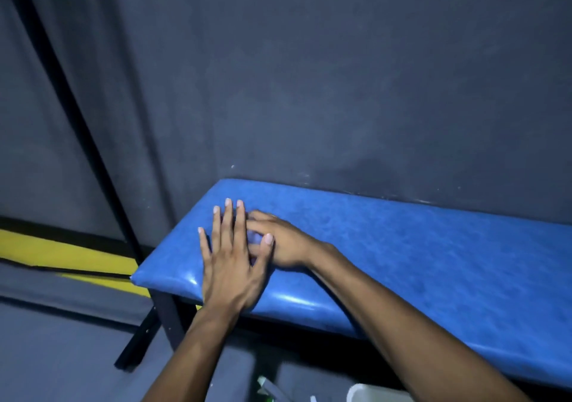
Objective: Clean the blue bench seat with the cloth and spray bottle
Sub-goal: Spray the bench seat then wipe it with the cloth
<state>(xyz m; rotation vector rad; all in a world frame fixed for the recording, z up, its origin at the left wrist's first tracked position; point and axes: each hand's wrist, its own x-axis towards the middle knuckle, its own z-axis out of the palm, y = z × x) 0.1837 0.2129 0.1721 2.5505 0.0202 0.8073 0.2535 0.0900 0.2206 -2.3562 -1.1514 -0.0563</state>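
Right now both hands lie on the blue bench seat [402, 246]: left hand [229, 265] flat, right hand [278, 240] curled, contents unclear. Seat stretches toward four o'clock.

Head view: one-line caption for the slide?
Both hands, left hand over right hand, press flat near the end of the blue bench seat; no cloth clearly visible.

hands: 2 (left hand [227, 267], right hand [283, 242]) | blue bench seat [402, 256]: 1
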